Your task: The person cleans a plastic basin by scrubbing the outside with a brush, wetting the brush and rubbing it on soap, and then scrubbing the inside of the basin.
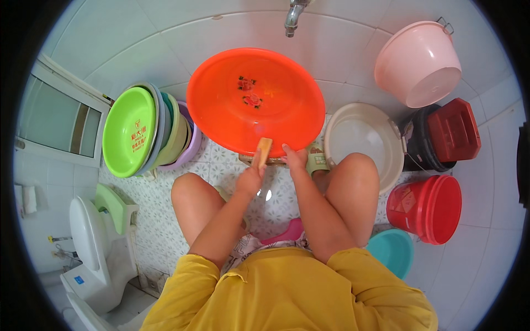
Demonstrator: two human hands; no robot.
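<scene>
A large orange-red basin (223,118) with printed red flowers is tilted up in front of me, leaning toward the tiled wall. My left hand (251,179) is closed around a tan, wooden-looking brush (265,150) and holds it at the basin's near rim. No bristles show, so its underside is hidden. My right hand (295,159) grips that same near rim a little to the right, with its fingers partly over the edge. Part of a brownish support (247,159) shows below the basin.
A metal tap (294,19) juts from the wall above. Stacked basins (128,132) stand left, near a white toilet (88,234). On the right are a beige tub (360,129), a pink bucket (419,63), a red bucket (425,209) and a teal basin (393,251).
</scene>
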